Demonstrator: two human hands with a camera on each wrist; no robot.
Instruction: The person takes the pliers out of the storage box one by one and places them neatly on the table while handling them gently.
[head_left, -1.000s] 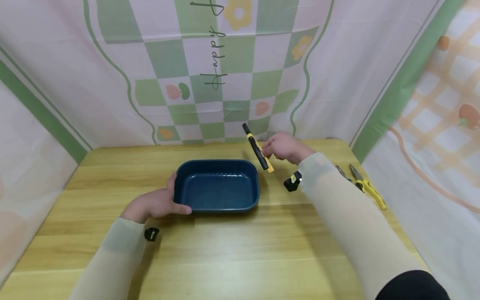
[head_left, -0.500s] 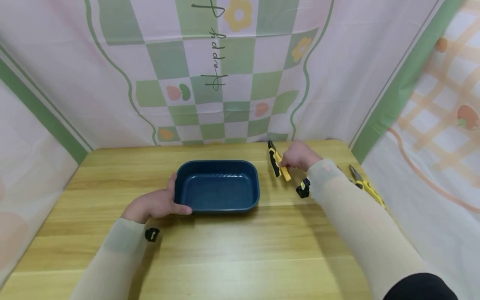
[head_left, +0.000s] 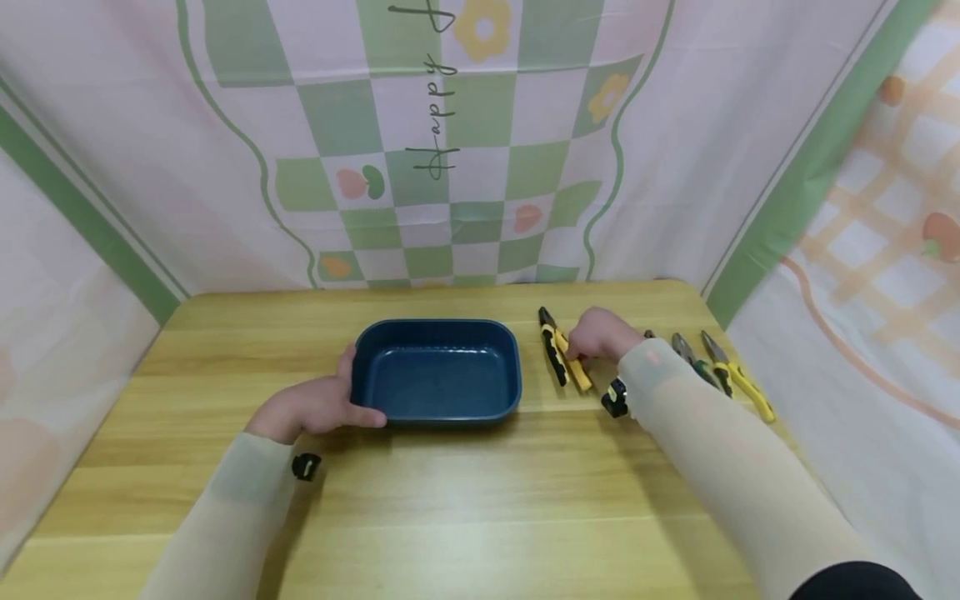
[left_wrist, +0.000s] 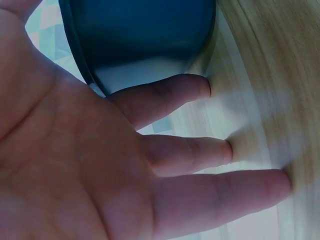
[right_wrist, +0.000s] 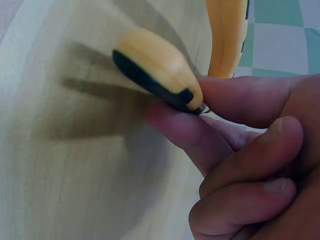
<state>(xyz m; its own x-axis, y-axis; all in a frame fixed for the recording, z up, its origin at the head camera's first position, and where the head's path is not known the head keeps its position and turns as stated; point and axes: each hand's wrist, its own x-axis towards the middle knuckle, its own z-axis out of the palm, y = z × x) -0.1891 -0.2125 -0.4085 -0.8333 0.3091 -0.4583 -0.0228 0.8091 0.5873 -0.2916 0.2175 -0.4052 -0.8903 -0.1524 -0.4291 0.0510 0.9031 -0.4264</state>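
In the head view, a dark blue rectangular dish (head_left: 438,383) rests on the wooden table. My left hand (head_left: 318,406) touches its left end, with the thumb along the front rim; the left wrist view shows three outstretched fingers beside the dish wall. To the right of the dish, my right hand (head_left: 600,335) pinches a pair of pliers (head_left: 555,354) with yellow and black handles, their dark nose pointing toward the back. Close up in the right wrist view, thumb and fingertips grip one handle (right_wrist: 155,70) just over the wood, while the other fingers are curled in.
Farther right lie yellow-handled pliers (head_left: 742,387) and a green-handled tool (head_left: 705,372), partly behind the right sleeve. Another dark tool tip (head_left: 649,333) shows by the right wrist. A patterned curtain (head_left: 480,167) hangs along the table's back edge.
My right hand has carried the pliers rightward from beside the dish's far corner, then toward me and down close to the table. The left hand and the dish have stayed put.
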